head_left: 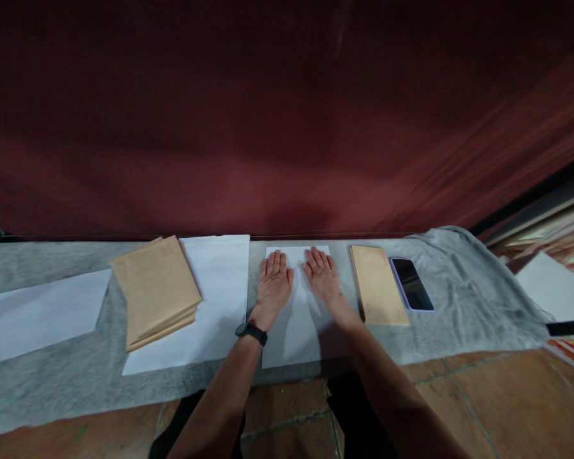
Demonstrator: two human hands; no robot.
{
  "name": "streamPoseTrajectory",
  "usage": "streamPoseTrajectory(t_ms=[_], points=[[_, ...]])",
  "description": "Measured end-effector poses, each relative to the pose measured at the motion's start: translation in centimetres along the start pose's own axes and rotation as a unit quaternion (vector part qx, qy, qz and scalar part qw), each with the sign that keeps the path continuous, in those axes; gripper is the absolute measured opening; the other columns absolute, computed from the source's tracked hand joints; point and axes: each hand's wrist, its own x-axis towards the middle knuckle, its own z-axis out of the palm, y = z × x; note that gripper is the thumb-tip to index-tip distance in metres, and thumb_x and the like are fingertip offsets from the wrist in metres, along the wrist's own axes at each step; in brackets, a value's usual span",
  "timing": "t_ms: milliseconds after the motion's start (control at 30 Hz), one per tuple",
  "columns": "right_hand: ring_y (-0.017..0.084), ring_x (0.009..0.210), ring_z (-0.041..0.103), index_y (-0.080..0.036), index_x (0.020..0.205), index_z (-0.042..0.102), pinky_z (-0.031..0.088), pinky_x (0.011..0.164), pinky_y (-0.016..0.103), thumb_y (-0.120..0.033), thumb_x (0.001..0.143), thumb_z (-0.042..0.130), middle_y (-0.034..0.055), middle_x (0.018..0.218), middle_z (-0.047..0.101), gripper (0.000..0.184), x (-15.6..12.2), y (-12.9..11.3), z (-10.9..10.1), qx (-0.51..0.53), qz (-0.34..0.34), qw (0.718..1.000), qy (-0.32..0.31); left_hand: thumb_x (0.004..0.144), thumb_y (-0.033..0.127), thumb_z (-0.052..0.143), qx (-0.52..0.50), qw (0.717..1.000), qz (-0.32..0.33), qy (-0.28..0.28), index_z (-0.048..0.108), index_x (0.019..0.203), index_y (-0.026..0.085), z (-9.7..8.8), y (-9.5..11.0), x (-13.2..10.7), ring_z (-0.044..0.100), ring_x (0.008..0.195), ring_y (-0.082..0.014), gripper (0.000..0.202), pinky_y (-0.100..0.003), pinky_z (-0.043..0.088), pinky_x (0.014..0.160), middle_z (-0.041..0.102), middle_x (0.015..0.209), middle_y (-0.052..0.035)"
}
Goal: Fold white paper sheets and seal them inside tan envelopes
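Note:
Both palms lie flat on a white sheet of paper (pixel 300 331) in front of me. My left hand (pixel 274 280) rests on its left side, fingers stretched out toward the far edge; a black watch is on that wrist. On the sheet's right side is my right hand (pixel 322 274), also open, fingers slightly spread. Neither hand grips anything. To the left, a stack of brown envelopes (pixel 157 287) sits partly on more white paper (pixel 220 299). A narrower brown envelope stack (pixel 377 284) lies right of my right hand.
A phone (pixel 412 285) in a light purple case lies beside the narrow stack. Another white sheet (pixel 43 312) is at far left. Everything rests on a grey cloth (pixel 463 312), bunched at its right end. A dark red upright surface (pixel 287 127) rises behind; tiled floor (pixel 291 433) shows below.

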Motion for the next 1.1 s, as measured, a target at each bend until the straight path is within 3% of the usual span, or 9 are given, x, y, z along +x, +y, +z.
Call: streamPoseTrajectory(t_ms=[233,400,500,600,700,900,1100], points=[[0.031,0.148,0.043,-0.007,0.156,0.042,0.030,0.123,0.048,-0.038,0.109,0.031,0.0182,0.160,0.043,0.057,-0.2,1.5,-0.2,-0.013,0.040,0.999,0.014,0.103,0.031,0.030,-0.003,0.999,-0.034,0.008,0.040,0.155,0.001,0.0,-1.2,0.3,0.032,0.155,-0.0287,0.061,-0.048,0.026,0.127,0.040,0.161,-0.0210],[0.035,0.146,0.045,0.002,0.152,0.044,0.032,0.121,0.052,-0.033,0.109,0.029,0.0253,0.158,0.044,0.058,-0.8,2.4,-1.1,-0.023,0.120,0.992,0.030,0.102,0.027,0.029,-0.004,0.997,-0.079,0.021,0.044,0.151,-0.001,-0.2,-2.1,0.5,0.037,0.152,-0.0309,0.058,-0.048,0.030,0.125,0.043,0.159,-0.0231],[0.032,0.149,0.041,0.000,0.154,0.043,0.029,0.123,0.049,-0.032,0.109,0.029,0.0231,0.160,0.041,0.056,-1.1,1.3,-1.8,-0.004,0.094,0.995,0.017,0.104,0.027,0.028,-0.016,0.999,-0.039,0.010,0.042,0.152,-0.003,-0.4,-0.7,0.2,0.033,0.154,-0.0311,0.058,-0.048,0.025,0.127,0.040,0.161,-0.0234],[0.027,0.154,0.034,-0.010,0.156,0.043,0.026,0.125,0.048,-0.030,0.110,0.029,0.0162,0.164,0.037,0.052,-1.6,-0.7,-2.0,0.026,0.014,0.999,-0.022,0.103,0.025,0.031,-0.038,0.997,0.055,-0.033,0.039,0.156,0.006,-0.3,1.6,-0.8,0.030,0.155,-0.0282,0.057,-0.049,0.024,0.128,0.039,0.164,-0.0165],[0.024,0.155,0.031,-0.016,0.154,0.047,0.023,0.127,0.048,-0.030,0.110,0.028,0.0110,0.164,0.040,0.049,-2.5,-1.6,-1.9,0.044,-0.052,0.996,-0.049,0.100,0.021,0.035,-0.033,0.993,0.098,-0.057,0.037,0.158,0.012,-0.3,2.8,-1.9,0.028,0.156,-0.0270,0.059,-0.052,0.021,0.128,0.041,0.163,-0.0138],[0.028,0.153,0.034,-0.014,0.158,0.040,0.026,0.125,0.049,-0.039,0.110,0.033,0.0125,0.165,0.037,0.055,-5.3,0.6,-2.3,0.022,-0.020,0.999,-0.024,0.103,0.034,0.037,-0.037,0.993,0.101,-0.039,0.041,0.157,0.016,-1.2,1.2,-4.1,0.029,0.156,-0.0277,0.057,-0.054,0.023,0.127,0.041,0.163,-0.0127],[0.033,0.152,0.036,-0.006,0.157,0.039,0.025,0.125,0.053,-0.038,0.109,0.036,0.0188,0.163,0.038,0.058,-7.9,1.4,-3.2,0.024,0.022,0.999,0.000,0.104,0.036,0.035,-0.024,0.996,0.074,-0.036,0.041,0.155,0.007,-2.3,-0.3,-6.0,0.032,0.154,-0.0309,0.059,-0.053,0.023,0.127,0.041,0.162,-0.0173]])
